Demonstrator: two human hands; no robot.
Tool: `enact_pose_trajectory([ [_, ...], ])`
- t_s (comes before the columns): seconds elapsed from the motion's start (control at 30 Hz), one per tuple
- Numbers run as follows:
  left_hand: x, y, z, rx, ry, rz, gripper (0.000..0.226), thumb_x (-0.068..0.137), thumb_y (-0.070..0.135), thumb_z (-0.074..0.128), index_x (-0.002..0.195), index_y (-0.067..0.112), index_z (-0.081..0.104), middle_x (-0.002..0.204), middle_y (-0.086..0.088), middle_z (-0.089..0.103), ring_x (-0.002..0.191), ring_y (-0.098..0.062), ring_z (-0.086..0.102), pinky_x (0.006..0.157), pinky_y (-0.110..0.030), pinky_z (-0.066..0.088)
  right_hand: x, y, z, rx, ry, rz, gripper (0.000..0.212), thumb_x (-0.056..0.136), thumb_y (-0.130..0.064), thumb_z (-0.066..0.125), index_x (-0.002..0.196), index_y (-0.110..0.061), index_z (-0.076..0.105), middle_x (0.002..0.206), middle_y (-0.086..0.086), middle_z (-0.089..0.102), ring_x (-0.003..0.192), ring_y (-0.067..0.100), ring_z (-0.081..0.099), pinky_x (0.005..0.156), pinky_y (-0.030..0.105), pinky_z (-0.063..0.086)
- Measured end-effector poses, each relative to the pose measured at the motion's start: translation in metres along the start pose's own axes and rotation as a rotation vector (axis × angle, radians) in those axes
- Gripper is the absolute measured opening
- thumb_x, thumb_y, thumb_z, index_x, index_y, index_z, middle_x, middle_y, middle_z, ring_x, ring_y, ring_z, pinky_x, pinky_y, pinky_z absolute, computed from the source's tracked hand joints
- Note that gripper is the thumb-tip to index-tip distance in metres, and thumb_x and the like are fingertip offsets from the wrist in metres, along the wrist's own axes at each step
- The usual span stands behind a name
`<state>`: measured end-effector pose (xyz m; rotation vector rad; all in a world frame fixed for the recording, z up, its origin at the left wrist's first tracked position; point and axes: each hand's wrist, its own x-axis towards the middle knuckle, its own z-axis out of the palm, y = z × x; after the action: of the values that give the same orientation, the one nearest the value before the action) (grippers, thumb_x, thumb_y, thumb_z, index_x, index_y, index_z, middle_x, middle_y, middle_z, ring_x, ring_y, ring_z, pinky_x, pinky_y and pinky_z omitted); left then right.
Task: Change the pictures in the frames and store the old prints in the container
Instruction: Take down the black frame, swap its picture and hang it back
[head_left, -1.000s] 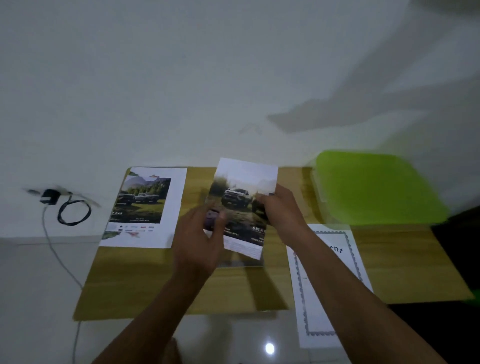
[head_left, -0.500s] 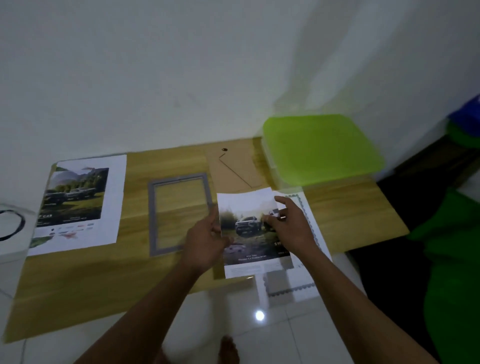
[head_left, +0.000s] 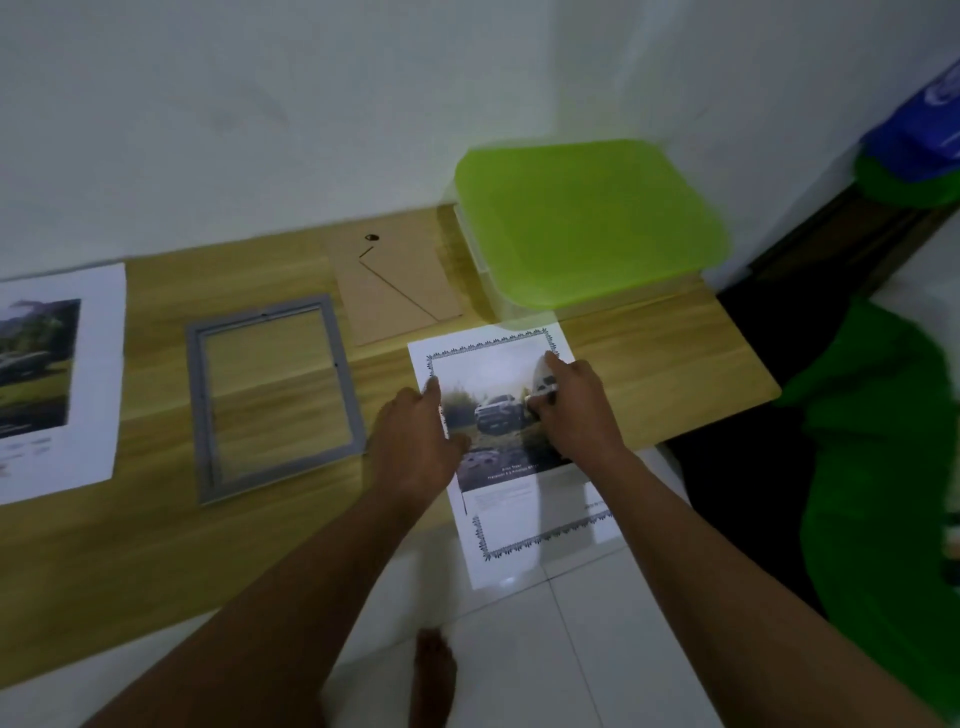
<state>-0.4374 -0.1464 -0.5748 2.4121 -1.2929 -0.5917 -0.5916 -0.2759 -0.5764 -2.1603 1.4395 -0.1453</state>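
A car print (head_left: 496, 415) lies over a white bordered certificate sheet (head_left: 530, 540) at the front right of the wooden board (head_left: 156, 545). My left hand (head_left: 415, 441) pinches the print's left edge. My right hand (head_left: 571, 405) pinches its right edge. An empty grey picture frame (head_left: 270, 395) lies flat to the left of the hands. The frame's brown backing board (head_left: 400, 291) lies behind it. A container with a green lid (head_left: 587, 223) stands closed at the back right. Another car print (head_left: 47, 384) lies at the far left.
A white wall runs right behind the board. Green fabric (head_left: 883, 467) and a blue object (head_left: 919, 130) sit at the right. White floor tiles (head_left: 571, 649) and a bare foot (head_left: 434, 670) show below the board's front edge.
The hands carried the car print from above the frame to the right and down onto the certificate sheet. The view swung right, so the grey frame and backing board came into sight.
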Motion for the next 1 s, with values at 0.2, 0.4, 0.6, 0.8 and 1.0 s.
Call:
enact_pose_trajectory([
  [0.2, 0.002, -0.005, 0.007, 0.263, 0.042, 0.177, 0.032, 0.083, 0.04, 0.058, 0.111, 0.024, 0.06, 0.135, -0.001, 0.05, 0.116, -0.03, 0.043, 0.086, -0.041, 0.043, -0.004, 0.001, 0.0, -0.263, -0.053, -0.12, 0.014, 0.094, -0.018, 0.052, 0.105, -0.019, 0.06, 0.126, 0.002, 0.055, 0.114, 0.031, 0.041, 0.086, 0.041, 0.041],
  [0.4, -0.001, -0.005, -0.004, 0.27, 0.011, 0.205, 0.039, 0.087, 0.041, 0.055, 0.121, 0.022, 0.056, 0.135, -0.003, 0.051, 0.119, -0.029, 0.045, 0.09, -0.042, 0.043, -0.009, -0.011, -0.011, -0.246, -0.099, -0.128, 0.029, 0.098, -0.02, 0.048, 0.124, -0.015, 0.059, 0.137, 0.006, 0.053, 0.128, 0.032, 0.041, 0.099, 0.044, 0.042],
  [0.6, -0.026, -0.03, -0.053, 0.037, 0.067, 0.143, 0.04, 0.094, 0.036, 0.05, 0.126, 0.013, 0.055, 0.128, -0.004, 0.058, 0.113, -0.023, 0.056, 0.09, -0.035, 0.048, -0.018, -0.073, -0.014, -0.198, -0.134, -0.192, 0.038, 0.099, -0.024, 0.05, 0.134, -0.012, 0.053, 0.141, 0.008, 0.05, 0.127, 0.028, 0.048, 0.099, 0.039, 0.045],
  [0.8, -0.051, -0.122, -0.118, -0.002, 0.163, 0.011, 0.046, 0.095, 0.038, 0.05, 0.132, 0.012, 0.056, 0.131, -0.007, 0.058, 0.118, -0.025, 0.055, 0.097, -0.035, 0.045, -0.025, -0.178, 0.023, -0.226, -0.198, -0.38, 0.037, 0.098, -0.025, 0.051, 0.132, -0.011, 0.054, 0.13, 0.01, 0.055, 0.117, 0.031, 0.055, 0.09, 0.039, 0.049],
  [1.0, -0.074, -0.241, -0.181, -0.003, 0.332, -0.125, 0.038, 0.085, 0.032, 0.062, 0.109, 0.003, 0.07, 0.101, -0.015, 0.07, 0.094, -0.034, 0.067, 0.082, -0.039, 0.052, -0.042, -0.298, 0.094, -0.216, -0.279, -0.506, 0.04, 0.1, -0.028, 0.051, 0.138, -0.015, 0.05, 0.127, 0.006, 0.053, 0.11, 0.027, 0.058, 0.084, 0.037, 0.05],
])
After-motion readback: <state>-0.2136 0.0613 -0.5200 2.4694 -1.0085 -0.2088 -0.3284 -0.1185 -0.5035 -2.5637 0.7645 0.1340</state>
